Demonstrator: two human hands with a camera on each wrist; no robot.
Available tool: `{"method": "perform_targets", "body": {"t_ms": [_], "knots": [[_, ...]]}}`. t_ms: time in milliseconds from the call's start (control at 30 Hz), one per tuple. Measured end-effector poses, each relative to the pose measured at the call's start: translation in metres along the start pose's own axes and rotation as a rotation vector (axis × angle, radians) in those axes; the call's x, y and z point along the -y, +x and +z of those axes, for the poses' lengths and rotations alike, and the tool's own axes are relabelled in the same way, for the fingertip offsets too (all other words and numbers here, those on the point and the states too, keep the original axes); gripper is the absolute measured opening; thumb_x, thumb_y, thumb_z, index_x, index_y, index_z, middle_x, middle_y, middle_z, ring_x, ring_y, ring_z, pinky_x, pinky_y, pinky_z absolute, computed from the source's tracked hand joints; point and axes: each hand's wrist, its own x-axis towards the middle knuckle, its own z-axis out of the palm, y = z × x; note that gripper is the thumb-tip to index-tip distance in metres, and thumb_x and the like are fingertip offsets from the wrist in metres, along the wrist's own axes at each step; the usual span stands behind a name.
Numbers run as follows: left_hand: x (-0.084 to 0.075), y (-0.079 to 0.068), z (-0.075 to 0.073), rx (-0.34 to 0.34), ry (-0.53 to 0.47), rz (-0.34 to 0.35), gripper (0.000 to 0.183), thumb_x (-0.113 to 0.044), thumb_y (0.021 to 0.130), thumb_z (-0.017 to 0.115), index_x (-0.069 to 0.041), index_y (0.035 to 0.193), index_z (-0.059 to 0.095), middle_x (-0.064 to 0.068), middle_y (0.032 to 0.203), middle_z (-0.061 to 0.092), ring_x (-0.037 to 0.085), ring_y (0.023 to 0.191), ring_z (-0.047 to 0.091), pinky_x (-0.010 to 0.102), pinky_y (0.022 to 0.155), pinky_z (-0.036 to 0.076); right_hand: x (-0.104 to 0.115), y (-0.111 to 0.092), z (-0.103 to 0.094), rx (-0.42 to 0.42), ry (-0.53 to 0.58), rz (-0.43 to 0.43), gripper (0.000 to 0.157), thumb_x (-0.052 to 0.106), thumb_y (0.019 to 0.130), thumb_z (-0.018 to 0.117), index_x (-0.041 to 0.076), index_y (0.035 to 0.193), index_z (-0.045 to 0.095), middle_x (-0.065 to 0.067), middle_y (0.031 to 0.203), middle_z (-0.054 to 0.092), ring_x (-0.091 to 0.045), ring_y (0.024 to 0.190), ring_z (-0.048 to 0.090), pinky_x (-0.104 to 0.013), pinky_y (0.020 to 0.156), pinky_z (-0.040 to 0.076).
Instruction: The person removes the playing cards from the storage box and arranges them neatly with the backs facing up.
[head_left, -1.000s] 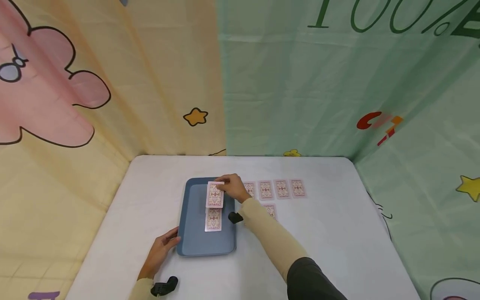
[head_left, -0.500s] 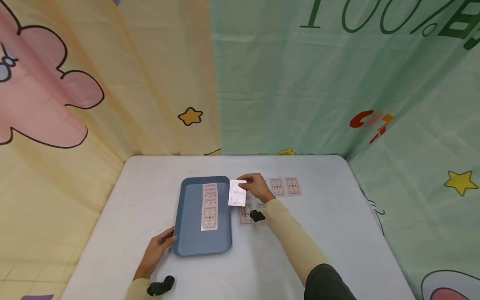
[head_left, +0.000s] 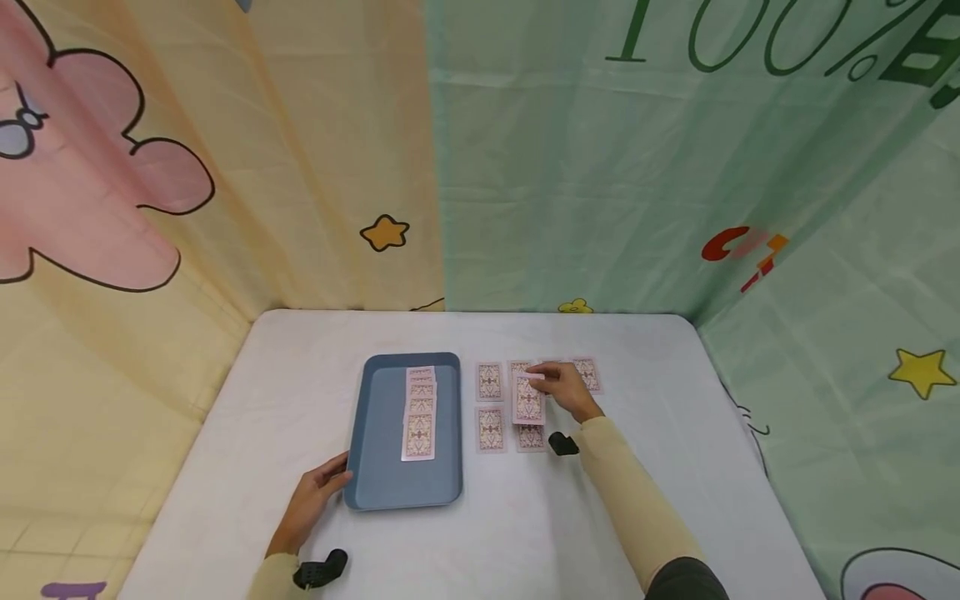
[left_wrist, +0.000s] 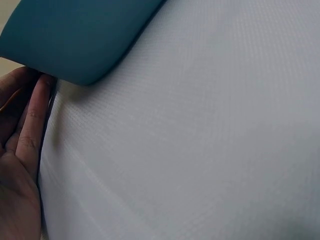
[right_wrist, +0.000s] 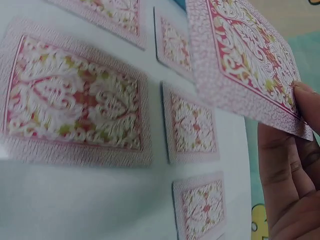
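In the head view my right hand [head_left: 567,389] pinches a playing card [head_left: 528,400] by its upper right corner, above the white table. Its red-patterned back shows, and it overlaps cards of both rows below. The right wrist view has the raised card [right_wrist: 250,60] tilted between thumb and fingers [right_wrist: 277,170]. On the left, my left hand [head_left: 313,497] touches the left edge of a blue tray [head_left: 405,492] with fairly straight fingers [left_wrist: 34,120]. A column of overlapping playing cards [head_left: 418,437] lies face down in the tray.
Right of the tray, face-down cards lie in two rows: a back-row card [head_left: 490,381] and a front-row card [head_left: 491,429] lie nearest it. My right hand partly covers the back row. Printed curtains [head_left: 570,167] stand behind the white table [head_left: 637,467].
My right hand first held a card over the tray's column, then moved right, and now holds a card over the rows. My left hand stays at the tray's edge.
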Motion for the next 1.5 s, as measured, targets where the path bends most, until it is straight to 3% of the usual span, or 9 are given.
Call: {"method": "perform_targets", "body": {"t_ms": [200,500,767,1033,1333,1500], "knots": [[-0.001,0.0,-0.002,-0.003,-0.003,0.009,0.056,-0.022,0.096,0.06,0.004,0.142,0.042,0.022,0.142,0.047,0.025,0.127,0.045,0.013,0.09,0.04,-0.022,-0.01,-0.02,-0.052,-0.027,0.019,0.028,0.008,0.09,0.067,-0.002,0.116,0.067,-0.017,0.119,0.064,-0.017,0.091,0.059,-0.025,0.079,0.05],[0.0,0.0,0.0,-0.002,-0.003,0.008,0.055,-0.021,0.097,0.059,0.004,0.142,0.042,0.021,0.143,0.045,0.028,0.129,0.044,0.015,0.092,0.041,-0.049,-0.021,-0.037,-0.079,-0.023,0.104,0.028,0.008,0.089,0.068,-0.003,0.116,0.067,-0.013,0.103,0.068,-0.013,0.083,0.059,-0.025,0.072,0.049],[0.0,-0.001,0.0,0.018,-0.02,-0.009,0.057,-0.021,0.097,0.059,0.004,0.144,0.04,0.021,0.146,0.042,0.022,0.127,0.044,0.01,0.088,0.039,-0.067,-0.027,-0.041,-0.093,-0.023,0.16,0.026,0.006,0.088,0.069,-0.005,0.112,0.067,-0.012,0.094,0.07,-0.012,0.078,0.06,-0.022,0.071,0.046],[-0.001,0.0,-0.001,0.017,-0.027,0.002,0.056,-0.021,0.097,0.059,0.004,0.144,0.04,0.022,0.145,0.044,0.021,0.126,0.045,0.011,0.089,0.04,-0.068,-0.028,-0.039,-0.093,-0.053,0.122,0.024,0.005,0.088,0.068,-0.004,0.111,0.068,-0.016,0.101,0.07,-0.015,0.083,0.062,-0.025,0.073,0.049],[0.001,0.001,0.0,0.005,-0.008,-0.006,0.055,-0.021,0.096,0.059,0.004,0.142,0.042,0.022,0.144,0.045,0.028,0.127,0.046,0.016,0.092,0.042,-0.073,-0.024,-0.035,-0.096,-0.122,0.131,0.021,0.005,0.086,0.071,-0.002,0.106,0.071,-0.009,0.089,0.067,-0.016,0.072,0.055,-0.026,0.065,0.047],[0.002,0.003,0.0,0.01,-0.012,-0.008,0.057,-0.023,0.096,0.06,0.003,0.143,0.041,0.021,0.144,0.045,0.025,0.127,0.046,0.014,0.09,0.041,-0.074,-0.025,-0.034,-0.112,-0.208,0.084,0.021,0.007,0.086,0.072,0.0,0.106,0.071,-0.009,0.086,0.066,-0.018,0.071,0.053,-0.028,0.064,0.045]]}}
